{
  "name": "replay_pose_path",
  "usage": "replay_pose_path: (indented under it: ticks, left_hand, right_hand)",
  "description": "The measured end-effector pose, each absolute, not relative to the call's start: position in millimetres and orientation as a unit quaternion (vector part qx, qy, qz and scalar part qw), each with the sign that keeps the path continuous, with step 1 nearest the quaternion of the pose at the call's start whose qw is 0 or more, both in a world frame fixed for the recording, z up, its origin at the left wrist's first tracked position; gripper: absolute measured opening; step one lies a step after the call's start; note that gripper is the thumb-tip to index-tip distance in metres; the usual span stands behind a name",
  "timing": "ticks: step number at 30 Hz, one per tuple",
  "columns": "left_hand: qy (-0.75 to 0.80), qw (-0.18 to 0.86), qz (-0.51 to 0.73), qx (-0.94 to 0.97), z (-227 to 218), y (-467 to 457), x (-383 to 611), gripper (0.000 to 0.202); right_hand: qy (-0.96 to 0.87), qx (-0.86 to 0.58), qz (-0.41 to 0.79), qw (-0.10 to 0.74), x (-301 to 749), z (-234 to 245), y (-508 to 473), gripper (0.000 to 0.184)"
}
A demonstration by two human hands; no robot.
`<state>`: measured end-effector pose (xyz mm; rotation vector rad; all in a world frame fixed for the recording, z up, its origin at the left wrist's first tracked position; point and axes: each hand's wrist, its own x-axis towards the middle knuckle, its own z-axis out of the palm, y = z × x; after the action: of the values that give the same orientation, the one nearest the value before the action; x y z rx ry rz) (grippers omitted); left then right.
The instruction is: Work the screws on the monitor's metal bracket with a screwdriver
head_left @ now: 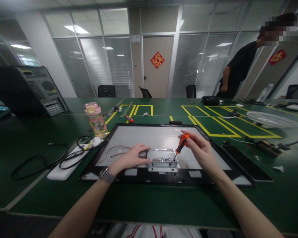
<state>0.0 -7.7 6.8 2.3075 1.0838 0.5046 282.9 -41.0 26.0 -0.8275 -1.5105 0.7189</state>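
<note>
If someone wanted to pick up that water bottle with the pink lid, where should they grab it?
Probably around the clear body of the bottle, just below the pink lid, coming in from its right side. It stands upright and is round, so hands could wrap it easily, and the cables crowd its near left.

Glass partition walls (94,62) with blinds, wooden door (157,76), ceiling light panels (75,29), black chairs (106,91), green table (149,205)

Too small to make out: the screwdriver (179,148) tip's seating on the metal plate (161,158) (handle top buried in the right hand (201,150)). Cropped by the left edge: computer case (32,91). Cropped below: both forearms (240,205).
</note>
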Motion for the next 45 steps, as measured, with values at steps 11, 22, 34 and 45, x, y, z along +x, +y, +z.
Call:
replay_pose_path:
  ticks: [11, 22, 34, 45]
  left_hand:
    - [0.401, 0.263, 0.186, 0.858, 2, -5, -3, 0.057]
    - [0.398, 0.265, 0.190, 0.858, 1, -4, -3, 0.058]
    - [0.396, 0.269, 0.192, 0.856, 0, -4, -4, 0.058]
    - [0.398, 0.264, 0.191, 0.857, 2, -6, -3, 0.058]
  right_hand:
    - [-0.632, -0.356, 0.323, 0.608, 283, 25, -42, 0.025]
    - [-0.647, -0.358, 0.303, 0.601, 283, 29, -43, 0.025]
    - [-0.656, -0.382, 0.225, 0.611, 279, 32, -44, 0.023]
    - [-0.670, -0.395, 0.172, 0.604, 277, 34, -47, 0.024]
